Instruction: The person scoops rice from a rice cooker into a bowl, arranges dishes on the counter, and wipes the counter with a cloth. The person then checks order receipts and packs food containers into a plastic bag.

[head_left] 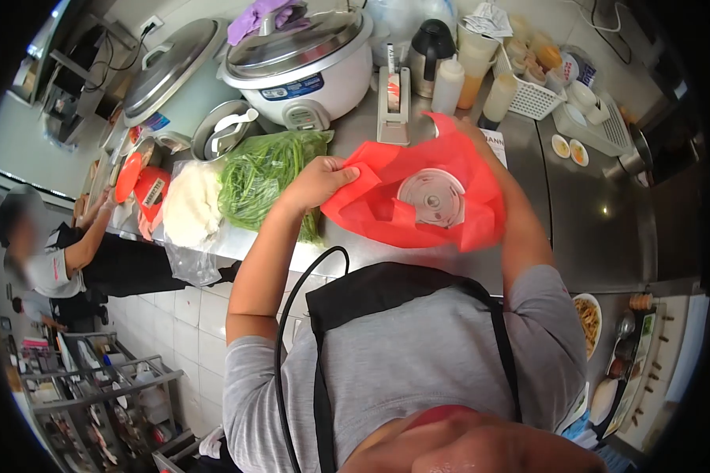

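Note:
A red cloth-like bag (363, 206) is spread open at the front of the steel counter. Inside it sits a round container with a clear lid (432, 199). My left hand (320, 183) pinches the bag's left edge between thumb and fingers. On the far right side, my right hand (469, 135) is at the bag's upper edge, its fingers mostly hidden by the red material. A plastic bag of green vegetables (264, 177) lies just left of my left hand, beside a bag of white food (191, 203).
Two large cookers (296, 67) stand at the back left. Behind the bag are a tape dispenser (394, 106), squeeze bottles (448, 84) and a white basket (528, 96). A co-worker (63, 252) stands at the left, hands near another red bag (151, 191).

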Tool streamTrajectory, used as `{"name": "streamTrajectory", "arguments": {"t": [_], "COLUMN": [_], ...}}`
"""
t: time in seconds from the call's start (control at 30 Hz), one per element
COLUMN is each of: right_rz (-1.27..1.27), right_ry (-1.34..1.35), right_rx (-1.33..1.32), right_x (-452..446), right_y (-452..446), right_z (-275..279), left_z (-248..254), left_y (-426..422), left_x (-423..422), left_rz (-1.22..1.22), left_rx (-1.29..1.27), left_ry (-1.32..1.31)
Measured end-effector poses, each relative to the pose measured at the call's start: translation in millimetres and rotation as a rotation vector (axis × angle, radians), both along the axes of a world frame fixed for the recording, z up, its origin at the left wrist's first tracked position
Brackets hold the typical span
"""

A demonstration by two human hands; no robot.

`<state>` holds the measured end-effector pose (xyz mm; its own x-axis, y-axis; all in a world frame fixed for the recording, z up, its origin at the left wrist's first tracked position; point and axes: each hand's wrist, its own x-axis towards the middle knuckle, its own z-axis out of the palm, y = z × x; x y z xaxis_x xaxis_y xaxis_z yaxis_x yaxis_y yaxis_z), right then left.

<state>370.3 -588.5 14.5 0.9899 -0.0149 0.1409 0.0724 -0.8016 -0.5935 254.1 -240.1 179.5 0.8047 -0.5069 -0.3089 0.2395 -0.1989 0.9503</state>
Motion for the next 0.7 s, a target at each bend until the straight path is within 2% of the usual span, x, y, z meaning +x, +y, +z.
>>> {"name": "streamTrajectory", "arguments": {"t": [0.07,0.17,0.2,0.23,0.27,0.33,0.43,0.53,0.6,0.7], "right_rz": [0.14,0.42,0.516,0.627,0.734,0.926,0.734,0.663,0.532,0.426], "right_ry": [0.026,0.059,0.085,0.124,0.163,0.063,0.003,-0.204,-0.142,0.175], "right_rx": [0.074,0.372,0.475,0.442,0.408,0.189,-0.252,0.2,0.133,-0.396], "right_x": [0,-69,-90,-101,-109,-109,-122,-106,-78,-48], "right_y": [14,64,80,91,100,122,134,107,71,18], "right_z": [39,171,198,208,212,188,170,189,187,117], "left_z": [-9,-15,-16,-18,-20,-24,-19,-22,-22,-28], "left_y": [2,-2,-6,-9,-11,-17,-15,-2,3,10], "left_x": [4,17,20,23,26,32,32,26,19,14], "left_rz": [0.07,0.129,0.146,0.16,0.167,0.172,0.207,0.237,0.231,0.224], "left_rx": [-0.06,-0.161,-0.207,-0.251,-0.308,-0.42,-0.358,-0.279,-0.257,-0.187], "left_ry": [0.055,0.141,0.161,0.183,0.184,0.187,0.088,0.105,0.125,0.088]}}
